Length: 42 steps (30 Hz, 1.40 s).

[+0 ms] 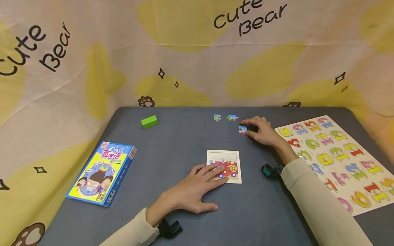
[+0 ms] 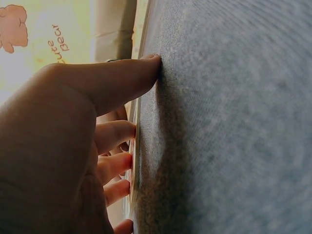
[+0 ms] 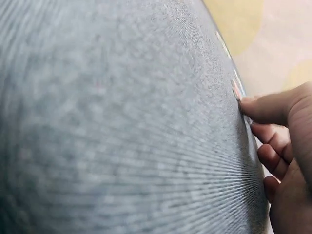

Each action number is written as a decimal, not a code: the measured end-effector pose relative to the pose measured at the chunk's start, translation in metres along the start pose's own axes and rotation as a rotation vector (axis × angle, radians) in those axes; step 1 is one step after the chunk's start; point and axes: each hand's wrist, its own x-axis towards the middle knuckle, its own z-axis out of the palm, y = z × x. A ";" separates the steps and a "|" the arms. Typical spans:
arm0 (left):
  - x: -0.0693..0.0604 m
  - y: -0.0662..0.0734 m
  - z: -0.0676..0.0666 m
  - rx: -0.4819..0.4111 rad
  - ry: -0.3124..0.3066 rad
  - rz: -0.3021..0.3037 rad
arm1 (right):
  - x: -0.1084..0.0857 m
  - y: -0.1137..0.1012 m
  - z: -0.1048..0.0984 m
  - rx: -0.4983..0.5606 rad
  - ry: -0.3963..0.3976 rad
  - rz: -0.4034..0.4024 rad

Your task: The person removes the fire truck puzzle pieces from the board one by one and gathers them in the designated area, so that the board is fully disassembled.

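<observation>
My left hand (image 1: 197, 191) lies spread over a small puzzle board (image 1: 223, 154), its fingertips resting on the lower left of the board. The board has a pale frame and a red vehicle picture, partly covered by the fingers. In the left wrist view the thumb (image 2: 126, 78) touches the table beside it. At the far side, my right hand (image 1: 261, 131) pinches a small blue jigsaw piece (image 1: 243, 129) between thumb and index finger, at table level. Two more jigsaw pieces lie just left of it: a green and blue one (image 1: 217, 118) and a wider one (image 1: 232, 117).
A cream number board (image 1: 311, 160) with colourful digits covers the right side, under the right forearm. On the left lie a blue and yellow card box (image 1: 100, 174) and a green block (image 1: 149, 122). A patterned cloth (image 1: 184, 68) hangs behind the grey table (image 1: 172, 143).
</observation>
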 end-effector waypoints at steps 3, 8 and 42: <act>0.001 0.000 0.000 -0.002 0.003 0.007 | 0.000 0.003 0.001 -0.007 0.023 0.011; 0.001 -0.001 0.000 0.000 0.003 0.007 | 0.003 0.002 0.002 -0.065 0.040 -0.003; 0.000 -0.001 0.001 0.001 0.016 0.014 | 0.036 0.018 -0.017 -0.118 0.037 0.096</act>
